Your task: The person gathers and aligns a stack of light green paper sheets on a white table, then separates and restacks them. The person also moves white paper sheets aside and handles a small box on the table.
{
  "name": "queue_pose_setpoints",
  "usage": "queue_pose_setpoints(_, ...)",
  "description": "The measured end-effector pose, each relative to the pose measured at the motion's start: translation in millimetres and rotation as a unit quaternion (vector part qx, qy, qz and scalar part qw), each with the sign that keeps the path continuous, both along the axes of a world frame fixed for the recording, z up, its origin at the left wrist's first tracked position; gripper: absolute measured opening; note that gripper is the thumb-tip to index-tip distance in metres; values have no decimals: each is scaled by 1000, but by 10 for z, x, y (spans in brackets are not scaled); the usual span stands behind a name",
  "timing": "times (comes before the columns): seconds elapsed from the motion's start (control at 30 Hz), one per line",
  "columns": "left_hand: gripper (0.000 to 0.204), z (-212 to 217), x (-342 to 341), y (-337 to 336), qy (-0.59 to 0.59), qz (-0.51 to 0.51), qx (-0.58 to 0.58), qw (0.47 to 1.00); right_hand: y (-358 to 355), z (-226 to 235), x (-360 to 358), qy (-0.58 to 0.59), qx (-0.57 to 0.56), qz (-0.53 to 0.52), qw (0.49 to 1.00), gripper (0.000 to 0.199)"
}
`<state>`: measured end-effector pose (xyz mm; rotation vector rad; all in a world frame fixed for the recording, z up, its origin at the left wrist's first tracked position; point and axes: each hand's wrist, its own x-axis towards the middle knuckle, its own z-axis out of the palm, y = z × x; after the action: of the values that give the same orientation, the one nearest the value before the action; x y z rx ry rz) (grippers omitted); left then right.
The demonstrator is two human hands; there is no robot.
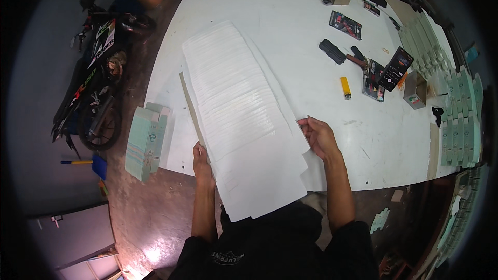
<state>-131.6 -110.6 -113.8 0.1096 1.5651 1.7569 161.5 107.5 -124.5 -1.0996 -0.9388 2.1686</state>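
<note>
A long fanned stack of white flat sheets (238, 103) lies on the white table (290, 26) and hangs over its near edge toward me. My left hand (201, 162) grips the stack's left edge near the table's front. My right hand (317, 135) pinches the stack's right edge with thumb and fingers. A brown cardboard strip (190, 105) shows under the stack's left side.
A yellow lighter (345, 87), a phone (396, 68), a black case (332, 51), dark packets and a small open box (415, 89) lie at right. Pale green folded cartons (459, 119) line the right edge. A green carton stack (147, 141) and a motorcycle (98, 78) stand on the floor at left.
</note>
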Motion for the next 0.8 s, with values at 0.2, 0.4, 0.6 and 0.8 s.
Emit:
queue_pose_setpoints(0.2,36,-99,-211,-158,7,-23,10,1000,36,53,-553,100,-100,-15,990,43)
queue_pose_setpoints(0.4,38,-113,-331,-271,33,-27,-15,999,123,76,-1006,116,-138,-51,982,45)
queue_pose_setpoints(0.6,43,-198,-390,-329,38,-7,-36,999,87,-134,-1003,180,-102,-24,978,45)
queue_pose_setpoints(0.8,40,-214,-474,-402,93,-31,-15,995,17,-115,-894,157,-49,-26,986,45)
